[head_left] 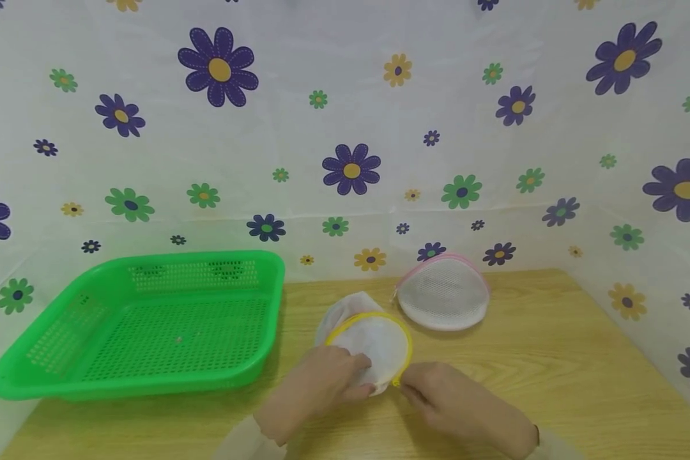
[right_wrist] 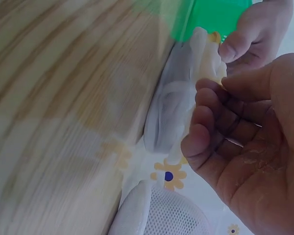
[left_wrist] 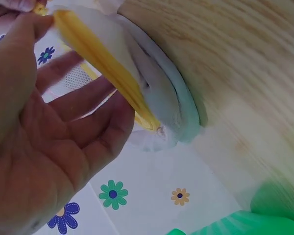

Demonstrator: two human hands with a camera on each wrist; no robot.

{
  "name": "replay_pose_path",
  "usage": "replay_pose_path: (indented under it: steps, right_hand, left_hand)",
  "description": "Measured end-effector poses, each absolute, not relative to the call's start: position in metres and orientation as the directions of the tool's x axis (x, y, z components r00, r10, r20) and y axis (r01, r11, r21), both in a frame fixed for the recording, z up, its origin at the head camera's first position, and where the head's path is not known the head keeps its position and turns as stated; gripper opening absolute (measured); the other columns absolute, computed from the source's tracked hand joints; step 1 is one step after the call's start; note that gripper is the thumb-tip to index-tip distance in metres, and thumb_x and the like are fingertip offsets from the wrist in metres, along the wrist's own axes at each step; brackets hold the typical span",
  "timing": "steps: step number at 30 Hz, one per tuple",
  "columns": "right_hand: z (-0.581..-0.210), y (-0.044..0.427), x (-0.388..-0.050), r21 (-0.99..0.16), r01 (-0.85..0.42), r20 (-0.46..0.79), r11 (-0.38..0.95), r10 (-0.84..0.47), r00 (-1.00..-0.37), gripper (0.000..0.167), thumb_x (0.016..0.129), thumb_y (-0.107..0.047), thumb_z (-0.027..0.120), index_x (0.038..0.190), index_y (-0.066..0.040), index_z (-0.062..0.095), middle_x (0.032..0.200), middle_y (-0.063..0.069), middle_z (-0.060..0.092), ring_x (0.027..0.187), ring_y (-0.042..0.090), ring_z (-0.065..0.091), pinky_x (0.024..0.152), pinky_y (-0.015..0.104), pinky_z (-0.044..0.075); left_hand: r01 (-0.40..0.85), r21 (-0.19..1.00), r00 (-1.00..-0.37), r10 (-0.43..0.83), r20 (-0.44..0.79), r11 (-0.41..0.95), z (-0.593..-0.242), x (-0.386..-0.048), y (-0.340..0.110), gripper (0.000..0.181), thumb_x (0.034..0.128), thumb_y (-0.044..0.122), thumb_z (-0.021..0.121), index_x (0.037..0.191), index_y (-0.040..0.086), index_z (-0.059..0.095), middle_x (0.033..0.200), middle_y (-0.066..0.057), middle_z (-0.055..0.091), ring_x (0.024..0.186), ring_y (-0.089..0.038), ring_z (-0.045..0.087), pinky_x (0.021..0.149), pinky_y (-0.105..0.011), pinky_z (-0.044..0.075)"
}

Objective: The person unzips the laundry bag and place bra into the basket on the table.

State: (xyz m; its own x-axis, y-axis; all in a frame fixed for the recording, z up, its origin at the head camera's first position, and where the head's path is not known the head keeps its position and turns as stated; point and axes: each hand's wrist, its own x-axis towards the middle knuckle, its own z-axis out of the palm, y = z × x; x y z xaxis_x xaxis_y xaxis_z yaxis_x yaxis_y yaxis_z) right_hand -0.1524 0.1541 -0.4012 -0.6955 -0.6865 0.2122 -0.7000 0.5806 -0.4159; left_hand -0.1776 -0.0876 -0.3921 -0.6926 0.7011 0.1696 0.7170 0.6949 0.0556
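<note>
A round white mesh bag (head_left: 379, 342) with a yellow zipper edge stands tilted on the table in the head view. My left hand (head_left: 322, 377) holds its near left side; in the left wrist view the fingers of this hand (left_wrist: 54, 132) bend against the yellow edge (left_wrist: 105, 61), thumb at one end. At the bag's lower right, my right hand (head_left: 460, 402) pinches the end of the yellow zipper. The right wrist view shows that hand (right_wrist: 250, 142) with thumb and index finger together beside the bag (right_wrist: 174, 110); the fingertips cover the zipper pull.
On the left of the wooden table (head_left: 523, 370) sits a green plastic basket (head_left: 275, 306) with small specks on its bottom. A second white mesh bag with pink trim (head_left: 445, 294) lies behind and to the right of my hands. A flowered sheet (head_left: 299, 134) hangs behind the table.
</note>
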Motion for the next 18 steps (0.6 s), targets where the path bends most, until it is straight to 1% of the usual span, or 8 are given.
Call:
replay_pose_path:
  steps: [2, 4, 6, 9, 11, 14, 16, 18]
  right_hand:
    - [-0.402, 0.156, -0.153, -0.436, -0.688, 0.180, 0.580, -0.693, -0.699, 0.017, 0.100, -0.010, 0.060, 0.085, -0.018, 0.062, 0.077, -0.015, 0.052, 0.071, -0.004, 0.043, 0.066, 0.017, 0.047]
    - [-0.402, 0.160, -0.155, -0.462, -0.668, 0.147, 0.584, -0.692, -0.706, 0.014, 0.101, -0.012, 0.059, 0.089, -0.017, 0.065, 0.079, -0.015, 0.055, 0.072, -0.004, 0.046, 0.068, 0.019, 0.050]
    - [-0.403, 0.166, -0.157, -0.485, -0.643, 0.120, 0.593, -0.683, -0.721, 0.014, 0.102, -0.013, 0.059, 0.091, -0.016, 0.066, 0.078, -0.015, 0.056, 0.071, -0.005, 0.046, 0.067, 0.019, 0.050]
    - [-0.402, 0.176, -0.160, -0.491, -0.624, 0.130, 0.608, -0.657, -0.742, 0.014, 0.101, -0.011, 0.060, 0.090, -0.014, 0.068, 0.077, -0.014, 0.058, 0.069, -0.005, 0.045, 0.064, 0.019, 0.049]
    - [-0.401, 0.182, -0.161, -0.484, -0.622, 0.162, 0.616, -0.635, -0.755, 0.013, 0.101, -0.009, 0.060, 0.091, -0.012, 0.069, 0.078, -0.013, 0.058, 0.069, -0.005, 0.045, 0.063, 0.019, 0.049]
    - [-0.399, 0.187, -0.162, -0.459, -0.635, 0.227, 0.622, -0.608, -0.760, 0.012, 0.099, -0.006, 0.061, 0.092, -0.011, 0.069, 0.079, -0.012, 0.060, 0.070, -0.005, 0.046, 0.064, 0.019, 0.049]
    - [-0.397, 0.187, -0.164, -0.449, -0.639, 0.259, 0.625, -0.593, -0.762, 0.011, 0.099, -0.006, 0.062, 0.092, -0.012, 0.069, 0.080, -0.011, 0.062, 0.072, -0.005, 0.049, 0.065, 0.020, 0.050]
    - [-0.395, 0.186, -0.166, -0.436, -0.641, 0.283, 0.632, -0.579, -0.764, 0.011, 0.099, -0.006, 0.062, 0.094, -0.013, 0.068, 0.083, -0.010, 0.063, 0.075, -0.004, 0.051, 0.068, 0.021, 0.052]
  left_hand:
    - [0.738, 0.048, -0.671, 0.723, 0.164, 0.674, -0.393, -0.178, -0.091, 0.011, 0.0892, 0.031, 0.073, 0.092, 0.020, 0.072, 0.075, 0.004, 0.064, 0.064, -0.011, 0.057, 0.058, -0.026, 0.046]
    - [0.763, 0.047, -0.641, 0.747, 0.176, 0.644, -0.394, -0.179, -0.096, 0.004, 0.0837, 0.018, 0.076, 0.087, 0.019, 0.073, 0.083, 0.002, 0.068, 0.070, -0.014, 0.062, 0.062, -0.025, 0.050]
    - [0.783, 0.066, -0.618, 0.763, 0.187, 0.618, -0.395, -0.179, -0.103, 0.012, 0.0781, 0.005, 0.074, 0.079, 0.017, 0.073, 0.091, -0.001, 0.072, 0.079, -0.017, 0.067, 0.069, -0.026, 0.054]
    - [0.778, 0.130, -0.628, 0.758, 0.176, 0.615, -0.394, -0.180, -0.113, 0.018, 0.0739, -0.005, 0.070, 0.069, 0.013, 0.071, 0.104, -0.007, 0.075, 0.093, -0.022, 0.072, 0.079, -0.026, 0.058]
    - [0.764, 0.160, -0.645, 0.745, 0.169, 0.625, -0.393, -0.181, -0.119, 0.022, 0.0733, -0.009, 0.067, 0.063, 0.010, 0.068, 0.108, -0.009, 0.076, 0.099, -0.023, 0.073, 0.081, -0.027, 0.059]
    - [0.746, 0.151, -0.666, 0.723, 0.182, 0.649, -0.392, -0.183, -0.123, 0.025, 0.0742, -0.009, 0.066, 0.057, 0.009, 0.062, 0.109, -0.010, 0.075, 0.099, -0.026, 0.074, 0.080, -0.029, 0.060]
    - [0.730, 0.145, -0.682, 0.698, 0.219, 0.668, -0.392, -0.182, -0.121, 0.023, 0.0783, -0.006, 0.066, 0.060, 0.008, 0.063, 0.108, -0.010, 0.075, 0.098, -0.027, 0.072, 0.079, -0.031, 0.061]
    - [0.699, 0.164, -0.712, 0.657, 0.248, 0.696, -0.391, -0.181, -0.117, 0.015, 0.0816, 0.000, 0.067, 0.068, 0.007, 0.065, 0.105, -0.009, 0.072, 0.092, -0.024, 0.069, 0.074, -0.030, 0.059]
